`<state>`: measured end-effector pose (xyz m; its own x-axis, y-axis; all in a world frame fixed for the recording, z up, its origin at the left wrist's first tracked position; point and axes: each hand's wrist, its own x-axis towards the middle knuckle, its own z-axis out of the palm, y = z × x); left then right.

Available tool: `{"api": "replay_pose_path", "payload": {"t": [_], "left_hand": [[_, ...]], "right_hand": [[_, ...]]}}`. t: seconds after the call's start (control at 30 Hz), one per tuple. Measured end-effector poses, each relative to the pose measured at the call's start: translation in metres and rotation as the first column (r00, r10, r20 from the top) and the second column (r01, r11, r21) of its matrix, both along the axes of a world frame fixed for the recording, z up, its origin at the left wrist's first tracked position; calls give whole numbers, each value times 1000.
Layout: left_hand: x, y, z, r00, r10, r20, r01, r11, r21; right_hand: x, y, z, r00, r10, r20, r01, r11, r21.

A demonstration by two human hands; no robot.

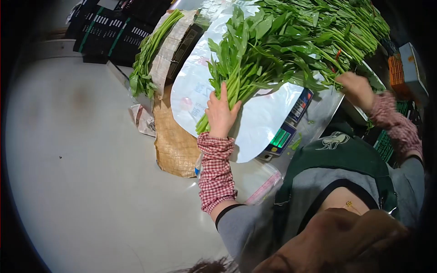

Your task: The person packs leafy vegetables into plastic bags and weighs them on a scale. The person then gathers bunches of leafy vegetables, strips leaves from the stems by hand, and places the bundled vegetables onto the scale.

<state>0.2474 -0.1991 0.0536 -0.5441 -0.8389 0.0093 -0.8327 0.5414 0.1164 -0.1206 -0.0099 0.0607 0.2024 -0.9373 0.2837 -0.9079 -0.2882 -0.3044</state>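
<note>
A bunch of water spinach [241,73] lies with its leaves pointing away from me, on a white sheet [259,123] over a digital scale [280,139] with a lit green display. Around its cut stems, near their ends, my left hand [221,111] is closed with the index finger stretched along them. My right hand [357,88] is at the stem side of a big heap of water spinach [337,32]. Its fingers are curled and slightly blurred, so what they pinch is hidden. A red tie [338,54] shows among the stems above that hand.
Another bunch of greens [154,50] rests on a paper-covered box [175,50] at the left. Brown paper [175,141] lies below it. Black crates [114,32] stand at the upper left, an orange crate [398,70] at the right. A pale surface [91,159] spans the left.
</note>
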Motion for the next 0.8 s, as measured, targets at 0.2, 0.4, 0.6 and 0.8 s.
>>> {"api": "replay_pose_path", "payload": {"t": [0.2,0.4,0.6,0.8], "left_hand": [[-4,3,-2,999,34,35,-33,999,-15],[-3,6,1,996,61,69,-63,997,35],[2,2,-4,998,51,43,-47,996,-74],[12,-2,-23,984,-127,-124,111,986,-127]], "right_hand": [[97,-57,-53,976,217,-32,-216,924,-316],[108,-110,-7,972,200,-127,-237,821,-520],[130,-187,32,919,300,-254,-392,756,-524],[124,-217,33,783,483,-392,-563,818,-117]]}}
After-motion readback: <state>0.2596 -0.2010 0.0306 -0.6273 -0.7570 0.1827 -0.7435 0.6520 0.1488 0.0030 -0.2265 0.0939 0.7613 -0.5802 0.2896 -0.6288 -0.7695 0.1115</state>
